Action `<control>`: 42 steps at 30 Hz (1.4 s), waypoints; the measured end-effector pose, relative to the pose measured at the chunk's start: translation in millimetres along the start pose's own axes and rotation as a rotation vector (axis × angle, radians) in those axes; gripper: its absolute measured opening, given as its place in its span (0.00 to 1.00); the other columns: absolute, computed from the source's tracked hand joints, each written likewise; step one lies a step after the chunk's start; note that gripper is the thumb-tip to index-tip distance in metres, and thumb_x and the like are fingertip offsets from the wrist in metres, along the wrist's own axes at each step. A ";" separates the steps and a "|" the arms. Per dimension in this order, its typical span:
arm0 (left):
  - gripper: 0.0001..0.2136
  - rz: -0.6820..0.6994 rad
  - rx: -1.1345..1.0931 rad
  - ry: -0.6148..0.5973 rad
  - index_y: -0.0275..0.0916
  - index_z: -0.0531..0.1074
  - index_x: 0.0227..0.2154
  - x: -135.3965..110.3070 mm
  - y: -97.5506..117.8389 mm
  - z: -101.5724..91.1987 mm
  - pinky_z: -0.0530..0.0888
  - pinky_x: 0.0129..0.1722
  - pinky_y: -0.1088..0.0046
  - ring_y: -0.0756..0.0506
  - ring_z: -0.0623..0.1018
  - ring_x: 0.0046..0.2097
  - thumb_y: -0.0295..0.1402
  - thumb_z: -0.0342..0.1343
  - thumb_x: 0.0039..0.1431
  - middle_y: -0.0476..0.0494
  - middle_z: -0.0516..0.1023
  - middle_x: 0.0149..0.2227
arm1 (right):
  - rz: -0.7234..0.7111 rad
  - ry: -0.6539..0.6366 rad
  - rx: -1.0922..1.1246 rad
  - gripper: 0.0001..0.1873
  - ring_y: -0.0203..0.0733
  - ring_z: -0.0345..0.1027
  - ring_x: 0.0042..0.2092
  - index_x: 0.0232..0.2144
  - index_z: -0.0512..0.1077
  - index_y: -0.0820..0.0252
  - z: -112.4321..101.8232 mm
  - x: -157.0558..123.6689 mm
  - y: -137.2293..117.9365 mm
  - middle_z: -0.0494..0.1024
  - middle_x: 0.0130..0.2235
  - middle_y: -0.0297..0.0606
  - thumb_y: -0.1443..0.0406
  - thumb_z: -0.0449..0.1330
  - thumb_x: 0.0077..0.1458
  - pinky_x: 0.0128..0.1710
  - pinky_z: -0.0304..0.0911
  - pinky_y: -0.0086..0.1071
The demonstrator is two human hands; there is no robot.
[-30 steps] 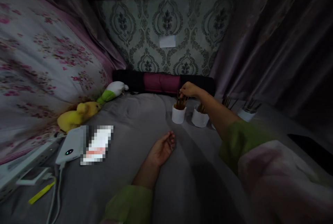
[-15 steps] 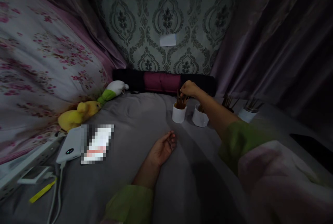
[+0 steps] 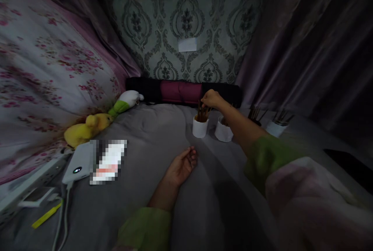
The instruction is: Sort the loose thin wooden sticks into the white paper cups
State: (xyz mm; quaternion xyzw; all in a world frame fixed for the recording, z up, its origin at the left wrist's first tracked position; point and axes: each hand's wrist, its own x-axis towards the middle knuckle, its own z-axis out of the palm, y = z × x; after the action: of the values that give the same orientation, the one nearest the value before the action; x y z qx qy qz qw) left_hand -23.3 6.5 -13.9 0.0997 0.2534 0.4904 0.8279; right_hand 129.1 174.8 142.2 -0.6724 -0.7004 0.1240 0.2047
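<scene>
My right hand (image 3: 212, 99) reaches out over a white cup (image 3: 200, 128) full of thin brown sticks (image 3: 201, 112), its fingers pinched together on the tops of the sticks. My forearm crosses in front of a second white cup (image 3: 223, 131). Further right stand two more cups of sticks (image 3: 274, 126), one partly hidden behind my arm. My left hand (image 3: 182, 167) rests on the grey bedsheet (image 3: 151, 134), fingers loosely curled, holding nothing.
A yellow plush toy (image 3: 84, 128) and a green and white plush (image 3: 126, 101) lie by the floral pillow (image 3: 49, 76). A white power bank (image 3: 78, 163), cables and a yellow marker (image 3: 46, 216) sit at the left. A dark and pink roll (image 3: 180, 91) lies against the wall.
</scene>
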 end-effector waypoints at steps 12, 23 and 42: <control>0.04 0.008 0.000 -0.020 0.30 0.70 0.31 1.6 0.2 -2.9 0.65 0.23 0.80 0.55 0.68 0.25 0.25 0.51 0.55 0.45 0.71 0.28 | -0.002 0.031 0.037 0.07 0.38 0.71 0.32 0.26 0.75 0.65 -0.1 -2.4 0.1 0.77 0.29 0.42 0.67 0.57 0.48 0.36 0.65 0.31; 0.05 0.008 0.004 0.010 0.30 0.70 0.31 -0.4 0.1 -0.5 0.66 0.24 0.80 0.55 0.69 0.25 0.24 0.49 0.57 0.45 0.71 0.27 | -0.001 0.043 0.208 0.09 0.33 0.66 0.20 0.25 0.73 0.66 0.9 -7.8 1.8 0.77 0.25 0.42 0.67 0.55 0.52 0.23 0.63 0.26; 0.05 0.017 0.020 0.011 0.30 0.70 0.30 -1.3 -0.4 1.5 0.66 0.23 0.80 0.55 0.69 0.24 0.24 0.49 0.57 0.45 0.71 0.26 | -0.185 0.254 0.339 0.16 0.30 0.62 0.19 0.27 0.71 0.63 6.1 -63.7 50.9 0.75 0.22 0.36 0.59 0.49 0.55 0.19 0.55 0.23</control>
State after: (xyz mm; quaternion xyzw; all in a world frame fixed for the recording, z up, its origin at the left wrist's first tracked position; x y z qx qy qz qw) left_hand -22.7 5.2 -12.4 0.1075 0.2619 0.4953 0.8213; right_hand 172.5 115.5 106.3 -0.5717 -0.6966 0.1349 0.4119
